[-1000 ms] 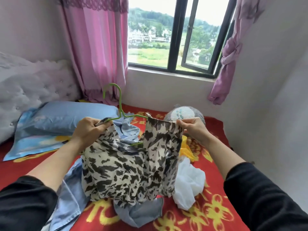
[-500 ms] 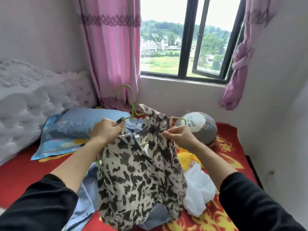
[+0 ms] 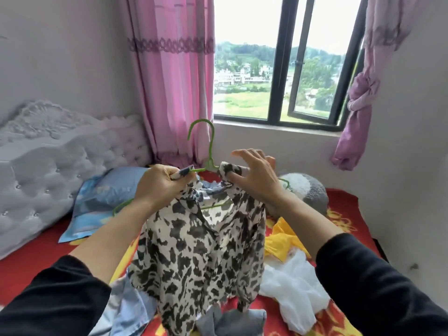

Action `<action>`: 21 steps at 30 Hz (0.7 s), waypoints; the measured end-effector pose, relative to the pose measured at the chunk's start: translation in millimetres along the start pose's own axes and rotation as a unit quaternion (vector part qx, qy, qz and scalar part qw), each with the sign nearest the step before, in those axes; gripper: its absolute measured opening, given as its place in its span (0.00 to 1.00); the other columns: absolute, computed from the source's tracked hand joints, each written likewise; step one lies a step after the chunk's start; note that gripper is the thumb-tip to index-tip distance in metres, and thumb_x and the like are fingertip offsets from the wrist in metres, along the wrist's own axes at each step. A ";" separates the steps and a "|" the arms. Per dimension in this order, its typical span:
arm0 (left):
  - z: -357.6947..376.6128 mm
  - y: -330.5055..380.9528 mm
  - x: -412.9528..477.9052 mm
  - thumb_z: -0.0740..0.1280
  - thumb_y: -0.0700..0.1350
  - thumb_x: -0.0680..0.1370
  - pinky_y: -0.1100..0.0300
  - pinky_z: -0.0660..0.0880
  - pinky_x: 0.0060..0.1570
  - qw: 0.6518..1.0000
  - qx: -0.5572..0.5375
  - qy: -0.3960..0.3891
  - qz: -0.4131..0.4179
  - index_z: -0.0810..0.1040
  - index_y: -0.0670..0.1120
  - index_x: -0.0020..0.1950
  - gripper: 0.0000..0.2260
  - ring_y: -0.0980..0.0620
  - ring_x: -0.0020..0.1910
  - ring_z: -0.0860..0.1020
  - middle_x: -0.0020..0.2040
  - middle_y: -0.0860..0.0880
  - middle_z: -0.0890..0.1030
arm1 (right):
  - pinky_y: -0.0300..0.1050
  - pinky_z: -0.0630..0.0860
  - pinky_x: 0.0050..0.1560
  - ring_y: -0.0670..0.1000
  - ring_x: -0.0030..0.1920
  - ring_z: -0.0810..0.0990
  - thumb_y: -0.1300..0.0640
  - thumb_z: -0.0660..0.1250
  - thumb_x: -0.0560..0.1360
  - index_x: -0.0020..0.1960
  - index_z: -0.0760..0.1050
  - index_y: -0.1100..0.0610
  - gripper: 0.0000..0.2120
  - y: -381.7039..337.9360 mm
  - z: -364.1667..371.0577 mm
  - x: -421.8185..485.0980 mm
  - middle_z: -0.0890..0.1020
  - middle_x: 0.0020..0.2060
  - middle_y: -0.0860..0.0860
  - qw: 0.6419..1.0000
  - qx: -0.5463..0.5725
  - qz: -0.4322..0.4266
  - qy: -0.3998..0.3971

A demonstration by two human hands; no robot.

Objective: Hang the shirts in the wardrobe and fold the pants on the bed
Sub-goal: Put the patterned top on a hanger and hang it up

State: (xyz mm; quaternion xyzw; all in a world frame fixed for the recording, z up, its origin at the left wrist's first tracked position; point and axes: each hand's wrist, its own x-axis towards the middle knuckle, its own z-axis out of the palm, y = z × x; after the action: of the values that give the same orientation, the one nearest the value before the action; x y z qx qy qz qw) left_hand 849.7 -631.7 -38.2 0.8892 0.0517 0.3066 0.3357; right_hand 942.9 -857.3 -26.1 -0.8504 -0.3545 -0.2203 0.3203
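- Nearest, well below the green hanger point(image 3: 210, 151), a grey garment point(image 3: 230, 321) and a light blue one point(image 3: 128, 311) lie on the red bedcover point(image 3: 31, 267). A white garment point(image 3: 295, 299) and a yellow one point(image 3: 283, 236) lie below and right of the hanger.
- The patterned shirt point(image 3: 198, 258) hangs from the hanger, held up above that pile and not yet in any wardrobe.
- The left hand point(image 3: 161, 187) is clenched around the hanger's left arm and the shirt shoulder there.
- The right hand point(image 3: 254, 180) is just right of the hanger's neck, fingers spread and loose, with only the thumb touching the fabric.
- Step in hand, as I judge it: seating the shirt on the hanger. The hanger's right tip pokes out bare beyond the wrist, so next the right shoulder needs drawing over it before carrying it off.
- Against half a second ago, the right hand has let go of its pinch on the front and risen to the neck.
- Behind the hanger are a blue pillow point(image 3: 109, 192), a grey cushion point(image 3: 305, 192), a pink curtain point(image 3: 174, 81) and the window point(image 3: 281, 69).
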 end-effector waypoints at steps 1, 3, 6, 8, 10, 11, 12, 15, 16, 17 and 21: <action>-5.5 4.0 1.8 0.69 0.66 0.69 0.60 0.62 0.26 1.000 -0.009 -0.003 0.007 0.76 0.47 0.29 0.23 0.57 0.21 0.66 0.20 0.54 0.71 | 0.47 0.64 0.56 0.48 0.55 0.72 0.47 0.67 0.74 0.52 0.78 0.51 0.10 -10.2 1.2 7.6 0.80 0.51 0.48 1.000 0.001 -0.017 -0.018; -21.6 12.0 4.2 0.71 0.65 0.67 0.65 0.63 0.25 0.999 -0.042 -0.011 0.025 0.80 0.50 0.33 0.19 0.60 0.21 0.68 0.22 0.55 0.74 | 0.49 0.68 0.49 0.48 0.40 0.74 0.53 0.64 0.77 0.36 0.74 0.51 0.11 -26.3 0.5 21.3 0.79 0.36 0.47 0.998 -0.007 -0.030 -0.050; -57.3 17.0 7.2 0.74 0.59 0.67 0.68 0.64 0.26 0.994 -0.099 -0.021 0.043 0.84 0.52 0.39 0.12 0.58 0.27 0.69 0.27 0.51 0.77 | 0.51 0.74 0.42 0.54 0.33 0.76 0.58 0.61 0.78 0.34 0.73 0.58 0.14 -37.3 -7.0 39.0 0.79 0.30 0.52 0.998 0.000 0.006 -0.059; -81.1 17.6 6.3 0.75 0.51 0.69 0.64 0.70 0.31 0.993 -0.101 0.027 0.050 0.85 0.52 0.45 0.07 0.54 0.31 0.74 0.34 0.49 0.82 | 0.53 0.77 0.40 0.58 0.36 0.79 0.59 0.61 0.78 0.39 0.77 0.62 0.11 -42.3 -12.1 48.0 0.81 0.33 0.55 0.999 0.022 0.015 -0.040; -96.6 18.2 3.0 0.74 0.44 0.71 0.60 0.75 0.39 0.991 -0.082 0.094 0.052 0.84 0.49 0.49 0.08 0.50 0.37 0.80 0.40 0.48 0.84 | 0.52 0.78 0.41 0.56 0.37 0.80 0.60 0.60 0.78 0.47 0.80 0.59 0.10 -53.1 -10.8 54.3 0.83 0.36 0.53 0.999 0.034 0.004 -0.031; -101.0 19.4 -0.3 0.74 0.44 0.72 0.58 0.76 0.42 0.990 -0.068 0.111 0.052 0.84 0.48 0.50 0.08 0.48 0.39 0.81 0.41 0.47 0.84 | 0.50 0.78 0.40 0.55 0.38 0.80 0.61 0.60 0.78 0.52 0.81 0.57 0.10 -60.7 -7.9 55.7 0.83 0.37 0.51 0.998 0.044 -0.005 -0.034; -104.2 21.2 -4.1 0.74 0.46 0.72 0.57 0.76 0.42 0.990 -0.059 0.115 0.055 0.84 0.48 0.50 0.08 0.47 0.40 0.81 0.41 0.48 0.84 | 0.47 0.76 0.40 0.53 0.37 0.79 0.61 0.60 0.78 0.56 0.80 0.56 0.12 -68.0 -3.5 57.4 0.82 0.39 0.50 0.997 0.061 -0.013 -0.039; -117.4 16.9 -19.7 0.68 0.65 0.71 0.63 0.74 0.37 0.993 -0.061 0.097 0.029 0.83 0.56 0.50 0.17 0.57 0.35 0.80 0.37 0.55 0.82 | 0.41 0.72 0.37 0.43 0.30 0.75 0.62 0.59 0.77 0.59 0.79 0.51 0.16 -87.6 11.0 61.7 0.84 0.45 0.49 0.993 0.103 -0.032 -0.047; -125.0 10.8 -25.9 0.62 0.70 0.70 0.64 0.73 0.39 0.996 -0.034 0.087 0.010 0.82 0.57 0.54 0.23 0.61 0.38 0.79 0.39 0.59 0.82 | 0.40 0.72 0.36 0.41 0.29 0.74 0.62 0.59 0.77 0.59 0.79 0.49 0.16 -92.5 14.9 64.0 0.84 0.46 0.49 0.992 0.114 -0.032 -0.045; -133.6 3.2 -32.8 0.57 0.73 0.69 0.64 0.72 0.43 0.997 0.008 0.072 -0.011 0.80 0.58 0.56 0.27 0.63 0.43 0.78 0.43 0.62 0.81 | 0.40 0.73 0.36 0.40 0.28 0.74 0.62 0.59 0.77 0.58 0.80 0.48 0.17 -97.4 17.8 66.0 0.85 0.47 0.48 0.991 0.124 -0.032 -0.043; -162.0 -28.4 -66.9 0.57 0.70 0.73 0.53 0.72 0.41 0.993 0.099 0.033 -0.059 0.78 0.45 0.40 0.28 0.48 0.39 0.77 0.37 0.48 0.80 | 0.43 0.76 0.37 0.43 0.28 0.76 0.62 0.59 0.77 0.58 0.80 0.46 0.17 -125.6 28.1 68.3 0.85 0.46 0.49 0.986 0.147 -0.048 -0.055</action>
State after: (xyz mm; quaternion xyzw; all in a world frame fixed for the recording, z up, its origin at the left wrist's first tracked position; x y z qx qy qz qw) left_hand 704.9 -538.1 4.8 0.9029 0.1453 0.3086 0.2613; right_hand 898.0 -737.9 44.2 -0.7870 -0.4409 -0.1337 0.4102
